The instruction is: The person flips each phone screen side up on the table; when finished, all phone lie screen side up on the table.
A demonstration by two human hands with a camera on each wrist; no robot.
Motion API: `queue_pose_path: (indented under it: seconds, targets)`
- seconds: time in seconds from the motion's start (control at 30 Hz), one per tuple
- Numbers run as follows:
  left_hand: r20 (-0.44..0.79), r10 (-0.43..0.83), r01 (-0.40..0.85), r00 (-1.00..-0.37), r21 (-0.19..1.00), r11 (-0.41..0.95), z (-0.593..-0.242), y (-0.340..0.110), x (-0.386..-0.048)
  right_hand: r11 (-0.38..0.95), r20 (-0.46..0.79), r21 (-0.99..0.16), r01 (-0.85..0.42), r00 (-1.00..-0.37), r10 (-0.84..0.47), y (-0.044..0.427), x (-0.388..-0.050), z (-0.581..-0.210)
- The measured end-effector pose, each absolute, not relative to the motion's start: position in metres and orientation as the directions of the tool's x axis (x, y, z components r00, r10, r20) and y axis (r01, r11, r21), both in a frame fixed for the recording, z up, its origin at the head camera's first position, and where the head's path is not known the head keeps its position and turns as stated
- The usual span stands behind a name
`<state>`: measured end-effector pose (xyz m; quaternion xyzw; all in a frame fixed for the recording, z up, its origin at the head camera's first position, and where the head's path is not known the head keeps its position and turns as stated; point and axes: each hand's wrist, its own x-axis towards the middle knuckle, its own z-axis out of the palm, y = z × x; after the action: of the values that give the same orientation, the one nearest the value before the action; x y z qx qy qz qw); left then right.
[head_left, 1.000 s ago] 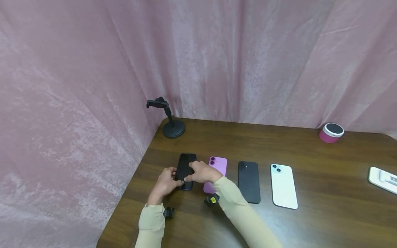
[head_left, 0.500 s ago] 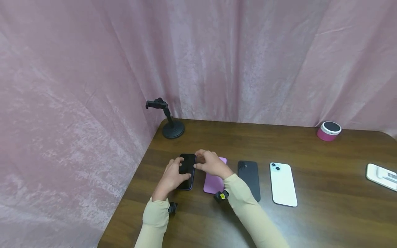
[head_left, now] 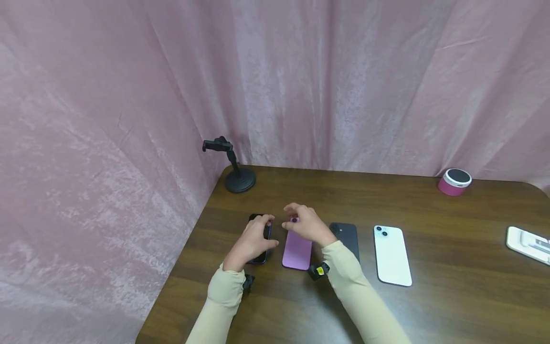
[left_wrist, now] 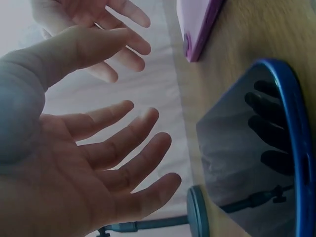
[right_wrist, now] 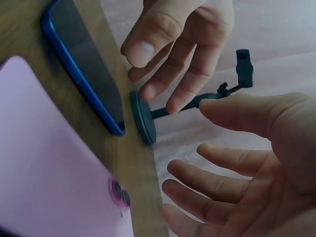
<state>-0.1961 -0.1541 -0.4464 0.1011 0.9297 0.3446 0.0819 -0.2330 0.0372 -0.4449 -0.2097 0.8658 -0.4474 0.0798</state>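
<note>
A blue-edged phone (left_wrist: pixel 247 143) lies screen up on the table. My left hand (head_left: pixel 252 241) hovers over it, fingers spread and holding nothing; in the left wrist view a gap shows between the fingers and the screen. To its right lies a pink phone (head_left: pixel 296 251), back up, with its two-lens camera at the far end. Above that far end is my right hand (head_left: pixel 308 223), its fingers loosely bent and nothing in them. Part of the pink phone is hidden under the right hand. The right wrist view shows both hands apart from the phones.
A black phone (head_left: pixel 345 234), partly behind the right forearm, and a white phone (head_left: pixel 393 258) lie further right. A black phone stand (head_left: pixel 239 179) is at the back left. A pink-and-white round container (head_left: pixel 454 182) stands back right, and a white device (head_left: pixel 529 244) lies at far right.
Both hands have moved right. The right hand has left the blue-edged phone and is now over the pink one. The left hand has slid across above the blue-edged phone.
</note>
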Motion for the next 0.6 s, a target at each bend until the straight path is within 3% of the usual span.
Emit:
queue_pose_path:
  seconds: [0.6]
  targets:
    - [-0.170, 0.373, 0.223, -0.912, 0.556, 0.800, -0.460, -0.122, -0.184, 0.621, 0.006, -0.742, -0.251, -0.930, -0.369, 0.059, -0.233, -0.460]
